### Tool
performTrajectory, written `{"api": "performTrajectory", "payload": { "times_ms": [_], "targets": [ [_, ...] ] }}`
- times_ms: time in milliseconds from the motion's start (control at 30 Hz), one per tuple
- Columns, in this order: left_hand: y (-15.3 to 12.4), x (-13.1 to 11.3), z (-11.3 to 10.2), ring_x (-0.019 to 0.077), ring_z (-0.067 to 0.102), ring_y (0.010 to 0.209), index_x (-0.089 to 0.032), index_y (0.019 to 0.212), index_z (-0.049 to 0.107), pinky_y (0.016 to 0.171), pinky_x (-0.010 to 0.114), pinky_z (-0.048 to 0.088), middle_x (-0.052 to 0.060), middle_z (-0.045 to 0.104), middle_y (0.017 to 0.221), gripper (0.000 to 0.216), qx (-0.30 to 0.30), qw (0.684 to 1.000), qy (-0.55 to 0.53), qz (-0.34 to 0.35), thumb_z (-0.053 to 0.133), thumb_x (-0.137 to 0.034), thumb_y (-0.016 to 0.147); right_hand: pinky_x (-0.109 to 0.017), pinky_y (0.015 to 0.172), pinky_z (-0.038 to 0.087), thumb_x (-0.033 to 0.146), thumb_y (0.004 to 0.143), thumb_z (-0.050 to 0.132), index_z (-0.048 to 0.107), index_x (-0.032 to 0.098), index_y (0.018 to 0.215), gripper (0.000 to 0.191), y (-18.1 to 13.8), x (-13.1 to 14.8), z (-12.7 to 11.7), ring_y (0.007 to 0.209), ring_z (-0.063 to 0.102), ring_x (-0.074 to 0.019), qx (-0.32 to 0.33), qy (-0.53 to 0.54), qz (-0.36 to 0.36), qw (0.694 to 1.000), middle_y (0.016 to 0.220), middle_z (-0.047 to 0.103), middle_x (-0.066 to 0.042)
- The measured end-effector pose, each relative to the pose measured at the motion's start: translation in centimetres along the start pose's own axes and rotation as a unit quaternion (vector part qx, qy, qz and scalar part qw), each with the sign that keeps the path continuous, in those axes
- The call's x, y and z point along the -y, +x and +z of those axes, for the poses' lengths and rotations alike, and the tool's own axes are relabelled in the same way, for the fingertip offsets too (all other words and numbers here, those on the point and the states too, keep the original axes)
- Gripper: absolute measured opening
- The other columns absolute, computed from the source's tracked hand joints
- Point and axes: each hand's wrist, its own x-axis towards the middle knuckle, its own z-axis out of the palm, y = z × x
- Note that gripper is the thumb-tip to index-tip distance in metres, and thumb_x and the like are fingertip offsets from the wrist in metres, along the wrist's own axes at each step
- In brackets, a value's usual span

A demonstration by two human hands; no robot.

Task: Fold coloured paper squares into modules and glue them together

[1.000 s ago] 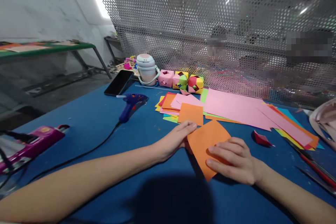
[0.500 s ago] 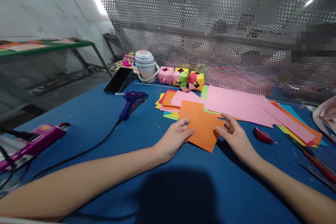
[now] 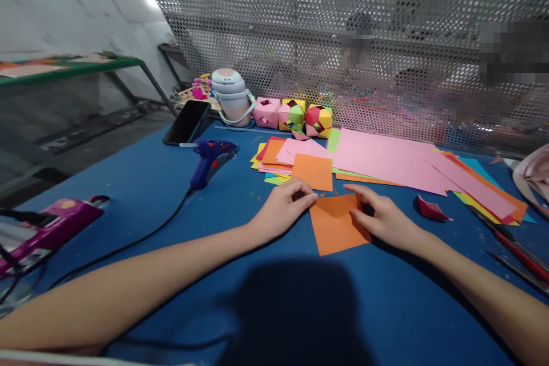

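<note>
An orange paper square (image 3: 337, 226) lies flat on the blue table (image 3: 180, 206) in front of me. My left hand (image 3: 286, 205) rests at its upper left corner, fingers curled with the tips on the paper's edge. My right hand (image 3: 381, 218) lies on its right side, fingers stretched out and pressing the sheet down. Just beyond is a second orange square (image 3: 313, 171) on a stack of coloured papers (image 3: 274, 163).
Large pink sheets (image 3: 386, 166) spread to the right. Folded paper cubes (image 3: 294, 116) and a small jug (image 3: 231, 97) stand by the perforated screen. A blue glue gun (image 3: 206, 160) with cord, a phone (image 3: 186, 122), a magenta tool (image 3: 47, 229) and a small red folded piece (image 3: 431, 210) also lie here.
The orange square was lifted toward the paper stack, then brought back down flat in front of me. Both hands now press it onto the table.
</note>
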Motion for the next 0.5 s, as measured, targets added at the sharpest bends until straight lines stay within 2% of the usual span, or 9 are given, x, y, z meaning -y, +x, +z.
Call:
{"api": "performTrajectory", "payload": {
  "times_ms": [100,200,300,500],
  "targets": [
    [-0.3,0.0,0.1,0.0129,0.054,0.071,-0.016,0.073,0.056,0.065,0.025,0.041,0.001,0.061,0.078,0.006,0.046,0.997,0.046,0.048,0.054,-0.018,0.078,-0.034,0.072,0.047,0.015,0.086,0.040,0.042,0.017,0.126,0.040,-0.2,-0.3,0.6,0.080,0.055,-0.0184,-0.026,-0.067,-0.116,0.991,0.092,0.059,-0.009],
    [-0.4,-0.1,0.1,0.0141,0.055,0.077,-0.017,0.080,0.058,0.070,0.026,0.042,0.003,0.061,0.083,0.007,0.056,0.994,0.062,0.066,0.050,-0.017,0.080,-0.035,0.066,0.048,0.014,0.088,0.036,0.042,0.015,0.126,0.038,-0.3,-0.2,0.9,0.072,0.053,-0.0189,-0.031,-0.122,-0.177,0.976,0.081,0.059,-0.008],
    [-0.4,-0.2,0.0,0.0138,0.054,0.075,-0.017,0.078,0.056,0.070,0.025,0.040,0.002,0.060,0.079,0.012,0.034,0.996,0.062,0.057,0.046,-0.020,0.084,-0.036,0.068,0.049,0.014,0.089,0.037,0.041,0.016,0.127,0.038,-0.3,-0.1,1.0,0.073,0.055,-0.0191,-0.034,-0.122,-0.173,0.977,0.083,0.061,-0.008],
    [-0.3,-0.5,-0.2,0.0116,0.043,0.062,-0.017,0.067,0.046,0.059,0.023,0.033,-0.002,0.046,0.065,0.026,0.016,0.996,0.085,0.034,0.037,-0.027,0.089,-0.038,0.083,0.050,0.018,0.087,0.044,0.039,0.020,0.129,0.043,-0.4,-0.3,1.3,0.096,0.059,-0.0199,-0.072,-0.062,-0.113,0.989,0.110,0.061,-0.010]
  ]
}}
